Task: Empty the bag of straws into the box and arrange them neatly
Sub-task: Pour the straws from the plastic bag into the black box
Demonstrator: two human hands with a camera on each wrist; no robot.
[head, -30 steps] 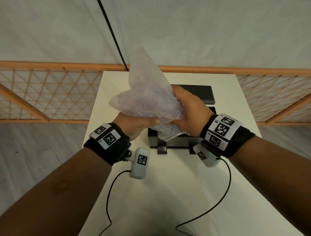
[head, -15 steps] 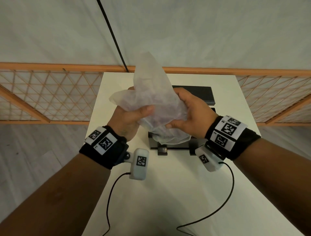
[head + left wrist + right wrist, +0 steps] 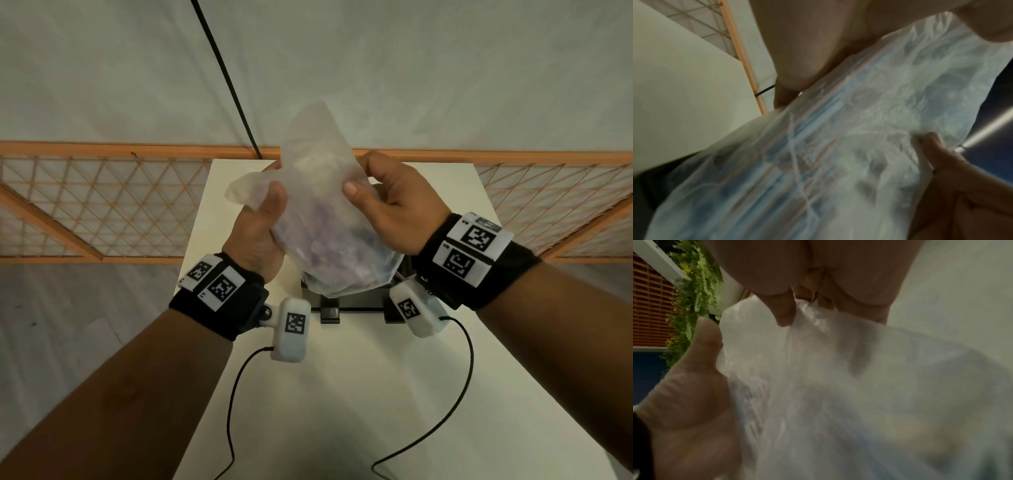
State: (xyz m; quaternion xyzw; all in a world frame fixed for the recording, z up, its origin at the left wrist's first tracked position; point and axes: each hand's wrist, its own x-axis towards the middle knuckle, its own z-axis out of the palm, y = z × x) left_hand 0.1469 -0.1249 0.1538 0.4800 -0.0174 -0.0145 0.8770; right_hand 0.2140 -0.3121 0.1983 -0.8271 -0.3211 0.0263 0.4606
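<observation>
While the bag [image 3: 322, 219] of straws [image 3: 789, 146] hangs at frame centre over the black box [image 3: 352, 303], both the left hand [image 3: 260, 236] and right hand [image 3: 394, 209] grip it. Emptying seems unfinished; arranging remains.

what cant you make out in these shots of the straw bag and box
- Box inside: head view, the bag held by both hands covers it.
- Bag's opening: no view shows which end is open.
- Straw count: left wrist view, blurred behind cloudy plastic.
- Right hand fingers: behind the bag in the head view.
</observation>
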